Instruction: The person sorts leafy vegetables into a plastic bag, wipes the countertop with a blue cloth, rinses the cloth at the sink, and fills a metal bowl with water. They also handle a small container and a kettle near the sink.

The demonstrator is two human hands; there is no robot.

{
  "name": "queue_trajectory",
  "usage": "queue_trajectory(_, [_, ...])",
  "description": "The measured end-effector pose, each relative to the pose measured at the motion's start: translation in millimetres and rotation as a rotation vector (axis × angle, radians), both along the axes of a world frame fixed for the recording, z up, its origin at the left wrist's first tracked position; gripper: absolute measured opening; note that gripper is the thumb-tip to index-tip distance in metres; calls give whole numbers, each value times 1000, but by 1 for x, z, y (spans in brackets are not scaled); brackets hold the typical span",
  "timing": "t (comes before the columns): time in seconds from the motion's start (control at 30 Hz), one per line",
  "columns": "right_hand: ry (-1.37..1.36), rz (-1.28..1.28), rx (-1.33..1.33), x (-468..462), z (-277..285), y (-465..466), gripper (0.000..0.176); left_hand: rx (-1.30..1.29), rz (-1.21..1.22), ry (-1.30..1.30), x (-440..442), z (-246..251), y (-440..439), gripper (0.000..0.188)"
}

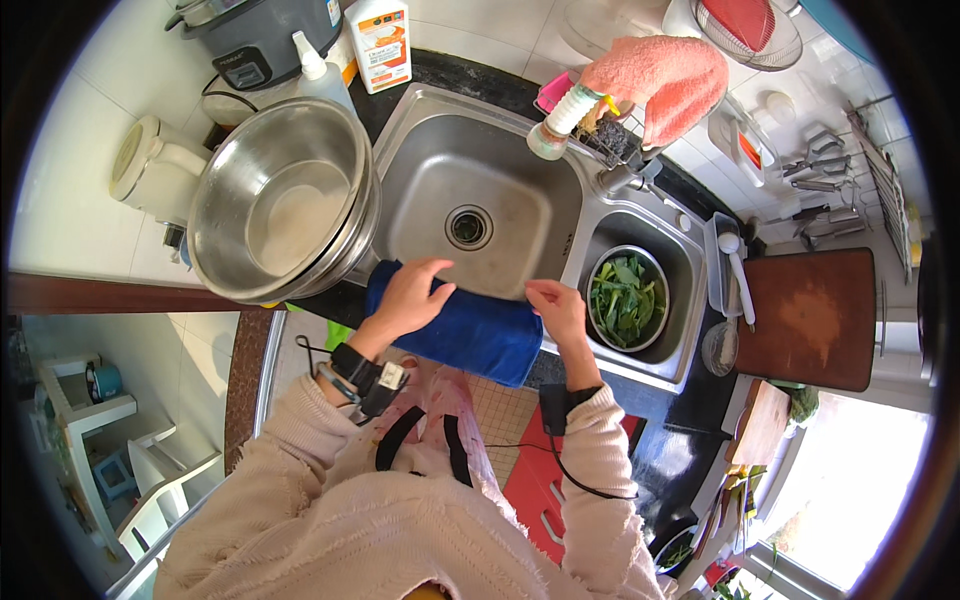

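A dark blue towel (pixel 480 337) hangs over the front rim of a stainless steel sink basin (pixel 517 217). Above the towel's left part is my left hand (pixel 411 298), thumb and fingers apart, nothing between them. My right hand (pixel 561 309) is by the towel's upper right corner, fingers bent inward. Whether they pinch the towel's edge cannot be made out. The basin's drain (pixel 469 227) is visible beyond my hands. To the right, a metal bowl (pixel 628 345) of green leafy vegetables (pixel 626 289) sits in the smaller basin (pixel 679 360).
Stacked large steel basins (pixel 289 217) stand left of the sink. A faucet hose (pixel 562 120) with a pink cloth (pixel 660 79) reaches over the back. At right are a brown cutting board (pixel 810 319), a plastic container (pixel 721 277) and a small glass bowl (pixel 720 349).
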State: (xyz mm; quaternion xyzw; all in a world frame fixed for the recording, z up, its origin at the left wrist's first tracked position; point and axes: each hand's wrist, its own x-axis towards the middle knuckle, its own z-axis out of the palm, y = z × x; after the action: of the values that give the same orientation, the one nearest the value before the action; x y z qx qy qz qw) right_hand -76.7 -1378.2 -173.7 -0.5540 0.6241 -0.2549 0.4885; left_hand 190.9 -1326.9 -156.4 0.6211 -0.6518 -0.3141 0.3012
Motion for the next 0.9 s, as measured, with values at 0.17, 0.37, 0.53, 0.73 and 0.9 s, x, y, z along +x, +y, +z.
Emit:
queue_trajectory(0.17, [161,216,46,51,-38,-51,27,89,-1,53,-23,-27,-41,35])
queue_trajectory(0.37, [187,488,294,99,-108,-107,38,361,241,519,-18,-58,-44,42])
queue_trajectory(0.53, [412,639,119,126,-166,-128,43,377,402,662,-18,-74,-40,49])
queue_trajectory(0.73, [581,687,-36,131,-184,-118,29,398,452,717,-13,-74,-42,57])
queue_trajectory(0.9, [595,666,-214,125,-151,-124,16,382,498,743,-14,-73,-44,58])
